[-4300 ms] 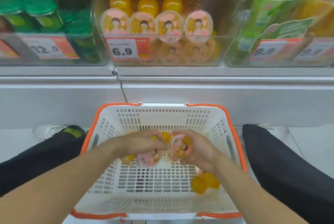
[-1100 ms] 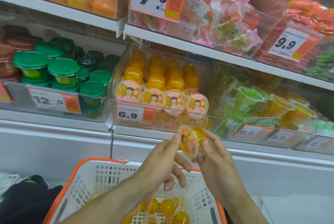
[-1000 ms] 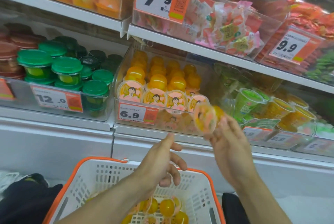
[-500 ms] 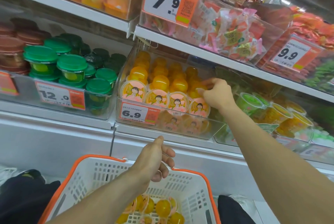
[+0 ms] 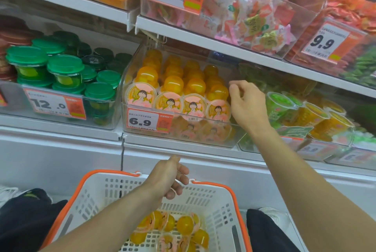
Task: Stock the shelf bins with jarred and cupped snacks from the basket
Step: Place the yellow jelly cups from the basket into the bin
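At the far left of the lower shelf, a clear plastic bin [image 5: 61, 121] holds round see-through jars with ridged green screw lids [image 5: 65, 64], stacked in layers, behind an orange-and-white price card reading 12.0 [image 5: 55, 103]. Just right of it stands a second clear plastic bin [image 5: 234, 138], packed with domed orange jelly cups [image 5: 173, 84]; the front row lies on its side, showing round pink foil lids printed with a cartoon child [image 5: 140, 95]. Its price card reads 6.9 [image 5: 149, 119].

Below, a white perforated plastic basket with an orange rim [image 5: 203, 194] sits between the person's dark-trousered knees, with more of the same glossy orange cups [image 5: 185, 225] loose on its floor. The left hand [image 5: 169, 176] hovers above the basket's far rim, wrist bent, thumb pointing up, fingers [image 5: 182, 173] loosely curled and holding nothing.

The right hand [image 5: 247, 103] reaches up to the right end of the jelly-cup bin, palm turned down, its fingers [image 5: 236, 87] bent and slightly apart, empty, just beside the rightmost cups. Further right, tapered green and yellow cups with peel lids [image 5: 282, 107] fill a neighbouring bin. On the shelf above lie crinkled pink and orange wrapped sweets [image 5: 254, 20].
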Motion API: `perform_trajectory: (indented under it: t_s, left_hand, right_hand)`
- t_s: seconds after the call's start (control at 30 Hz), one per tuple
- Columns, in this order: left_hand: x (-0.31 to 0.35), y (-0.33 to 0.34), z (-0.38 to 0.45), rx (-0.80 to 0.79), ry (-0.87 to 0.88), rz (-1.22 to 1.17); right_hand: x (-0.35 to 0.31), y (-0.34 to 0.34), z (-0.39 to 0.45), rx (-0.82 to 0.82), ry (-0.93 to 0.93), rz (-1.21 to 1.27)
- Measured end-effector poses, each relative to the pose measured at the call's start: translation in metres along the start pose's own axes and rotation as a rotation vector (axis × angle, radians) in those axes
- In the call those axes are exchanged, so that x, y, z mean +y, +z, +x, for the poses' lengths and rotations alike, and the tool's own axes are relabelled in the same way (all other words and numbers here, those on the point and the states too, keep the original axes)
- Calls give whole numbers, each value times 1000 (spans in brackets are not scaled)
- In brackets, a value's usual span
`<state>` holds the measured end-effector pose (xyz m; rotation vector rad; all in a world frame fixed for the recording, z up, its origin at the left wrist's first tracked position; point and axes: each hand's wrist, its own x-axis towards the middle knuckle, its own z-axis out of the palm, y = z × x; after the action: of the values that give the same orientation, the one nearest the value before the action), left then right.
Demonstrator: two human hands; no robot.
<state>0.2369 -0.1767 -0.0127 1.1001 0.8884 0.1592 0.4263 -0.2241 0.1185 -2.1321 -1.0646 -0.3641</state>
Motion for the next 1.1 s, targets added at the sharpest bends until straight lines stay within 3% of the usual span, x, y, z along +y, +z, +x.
perform_trajectory:
  t_s: [0.1,0.17,0.27,0.43,0.63,0.7,0.8,0.93,1.0,1.1]
  left_hand:
    - [-11,-4,12,36,27,120]
    - [-29,-11,26,94,88,382]
    - [-72,-33,46,157,119,877]
    - [-165,-80,63,247,-103,1317]
    - [-242,-127,77,238,-255,1334]
    - [-256,-133,74,288,-180,1322]
    - [-268,-140,72,365,-69,1345]
    - [-276,-151,71,319,-12,1330]
    - [-279,-153,67,269,-4,1260]
    - [-280,-155,62,297,-46,1200]
  right_hand:
    - [-5,-2,-46,240,-195,191]
    - [-1,11,-89,210,-248,303]
    - [23,55,-165,-52,-109,406]
    - [81,125,-284,-534,231,331]
    - [113,165,-339,-888,345,202]
    - [119,178,-342,-959,374,134]
    - [126,197,-344,-1018,385,-29]
    - [125,212,-350,-1066,256,-294]
    - [127,221,-357,-1023,224,-323]
    - [129,232,-364,-1013,343,-249]
